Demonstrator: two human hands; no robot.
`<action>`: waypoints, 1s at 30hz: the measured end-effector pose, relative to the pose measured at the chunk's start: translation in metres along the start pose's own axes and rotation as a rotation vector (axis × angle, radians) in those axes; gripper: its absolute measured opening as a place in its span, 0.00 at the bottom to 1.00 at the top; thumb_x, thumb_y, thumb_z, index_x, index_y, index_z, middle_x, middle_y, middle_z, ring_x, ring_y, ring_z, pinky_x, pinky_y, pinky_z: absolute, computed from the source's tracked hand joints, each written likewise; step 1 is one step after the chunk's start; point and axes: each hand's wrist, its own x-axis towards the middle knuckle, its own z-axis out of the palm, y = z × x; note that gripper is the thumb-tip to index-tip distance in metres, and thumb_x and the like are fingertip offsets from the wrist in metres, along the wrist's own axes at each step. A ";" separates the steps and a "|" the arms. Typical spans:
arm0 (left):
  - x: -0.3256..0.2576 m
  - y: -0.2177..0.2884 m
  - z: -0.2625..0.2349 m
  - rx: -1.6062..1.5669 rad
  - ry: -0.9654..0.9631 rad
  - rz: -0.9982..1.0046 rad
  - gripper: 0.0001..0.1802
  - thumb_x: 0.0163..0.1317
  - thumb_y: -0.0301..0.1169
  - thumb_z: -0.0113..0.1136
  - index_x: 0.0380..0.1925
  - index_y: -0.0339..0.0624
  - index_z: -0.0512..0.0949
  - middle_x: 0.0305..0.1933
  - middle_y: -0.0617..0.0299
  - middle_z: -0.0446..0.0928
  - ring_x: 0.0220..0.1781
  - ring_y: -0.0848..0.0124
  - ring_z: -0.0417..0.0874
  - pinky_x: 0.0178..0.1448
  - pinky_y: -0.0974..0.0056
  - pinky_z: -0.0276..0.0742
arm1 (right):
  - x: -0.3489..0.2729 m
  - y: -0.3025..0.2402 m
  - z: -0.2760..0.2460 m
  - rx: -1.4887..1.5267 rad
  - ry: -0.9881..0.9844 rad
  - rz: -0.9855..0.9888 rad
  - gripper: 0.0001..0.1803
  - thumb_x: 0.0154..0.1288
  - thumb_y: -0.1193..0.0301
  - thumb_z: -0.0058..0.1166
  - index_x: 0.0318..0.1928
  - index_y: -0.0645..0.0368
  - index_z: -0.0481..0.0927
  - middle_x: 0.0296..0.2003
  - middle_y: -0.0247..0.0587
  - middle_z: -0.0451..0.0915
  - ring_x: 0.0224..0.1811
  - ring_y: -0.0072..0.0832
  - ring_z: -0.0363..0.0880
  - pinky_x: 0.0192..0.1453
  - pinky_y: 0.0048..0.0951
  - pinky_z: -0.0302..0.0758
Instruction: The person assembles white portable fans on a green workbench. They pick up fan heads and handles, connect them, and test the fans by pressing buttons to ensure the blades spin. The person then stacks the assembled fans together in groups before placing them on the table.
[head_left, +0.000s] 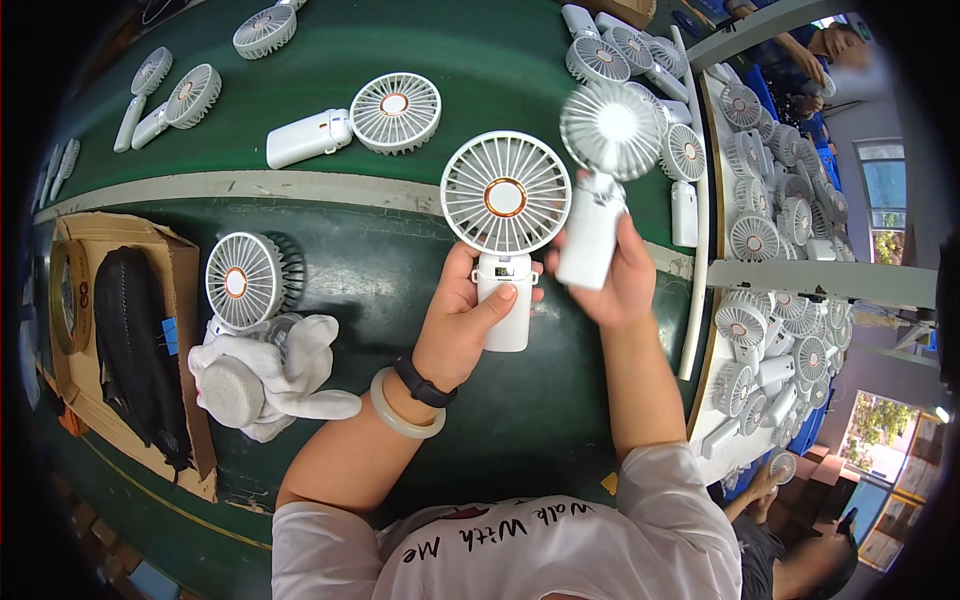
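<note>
Upright in my left hand [452, 318] is a white handheld fan [507, 225], its round grille facing up at me with an orange ring at the hub. My thumb presses on the handle just below a small dark lit display. Close beside it, my right hand [630, 272] grips a second white handheld fan [588, 235] by the handle. That fan's head is smeared by motion, and its front details cannot be made out. The two fans' heads nearly meet over the green work surface.
A cardboard box [198, 350] with a black pouch and tape stands at left. White gloves [270, 375] lie near another fan [243, 280]. More fans [395, 112] lie on the green belt. Right of a white rail [690, 320], many fans fill a side table; two people work there.
</note>
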 end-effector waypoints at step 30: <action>0.001 -0.002 0.007 0.042 0.077 0.036 0.28 0.61 0.23 0.54 0.58 0.46 0.54 0.53 0.52 0.71 0.47 0.67 0.78 0.46 0.62 0.79 | -0.022 0.008 -0.005 -0.337 0.296 -0.069 0.20 0.66 0.66 0.48 0.55 0.60 0.65 0.42 0.43 0.75 0.40 0.29 0.77 0.42 0.32 0.77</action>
